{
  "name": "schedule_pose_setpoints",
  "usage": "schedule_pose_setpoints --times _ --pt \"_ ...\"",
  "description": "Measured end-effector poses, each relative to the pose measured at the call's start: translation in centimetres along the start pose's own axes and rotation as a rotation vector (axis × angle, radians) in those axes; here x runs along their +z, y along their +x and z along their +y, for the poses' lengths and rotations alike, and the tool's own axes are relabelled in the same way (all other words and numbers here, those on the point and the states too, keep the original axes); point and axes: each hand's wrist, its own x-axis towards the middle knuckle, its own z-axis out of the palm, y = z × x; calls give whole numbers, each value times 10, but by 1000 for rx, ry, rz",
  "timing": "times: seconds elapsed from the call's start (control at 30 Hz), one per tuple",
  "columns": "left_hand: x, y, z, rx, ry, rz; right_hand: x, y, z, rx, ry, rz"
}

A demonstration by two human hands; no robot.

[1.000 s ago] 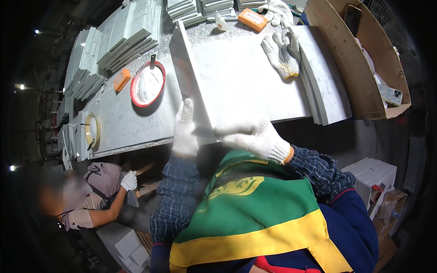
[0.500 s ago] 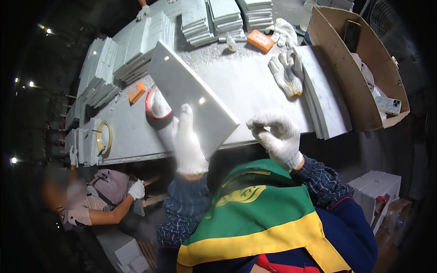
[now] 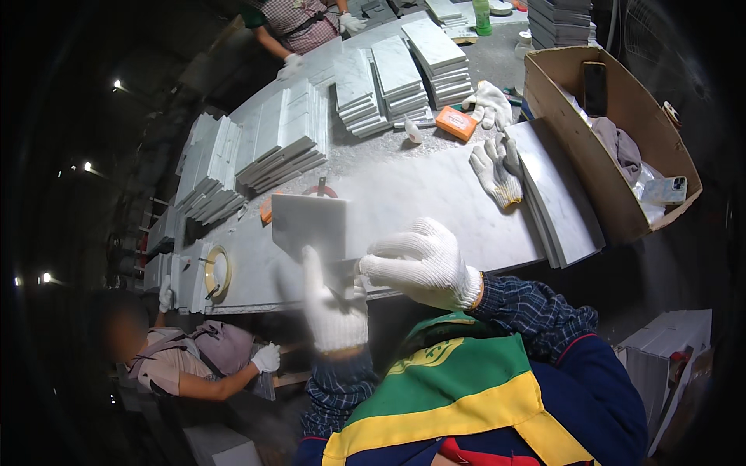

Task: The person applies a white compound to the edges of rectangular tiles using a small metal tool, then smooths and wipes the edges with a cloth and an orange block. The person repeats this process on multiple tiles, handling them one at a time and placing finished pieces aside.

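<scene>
My left hand, in a white knit glove, grips a pale marble tile by its near part, thumb against its face. The tile is tilted up above the worktable. My right hand, gloved too, is closed in a pinch at the tile's near right edge; whatever its fingertips hold is hidden. A red-rimmed round dish is partly covered by the tile. Beyond my hands lies a large marble slab, with a loose white glove near its right end.
Tile stacks line the table's far side. An orange box and small white bottle stand mid-table. An open cardboard box is at right. One co-worker is at lower left, another across the table.
The tile has turned and now shows shorter in my left hand. My right hand has moved left, from apart to the tile's edge. The view has shifted, showing more of the far side.
</scene>
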Motion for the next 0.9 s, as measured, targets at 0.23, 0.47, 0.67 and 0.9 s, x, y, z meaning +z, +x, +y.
schedule_pose_setpoints --times 0.23,0.47,0.67,0.9 --pt "-17 -6 -1 147 -97 13 15 14 14 135 158 2" --pt "-65 1 1 76 -272 -169 27 14 0 -4 70 -22" --pt "-77 -5 1 114 -251 -73 37 16 3 20 169 119" --pt "-71 -19 3 156 -355 22 38 24 -5 182 168 106"
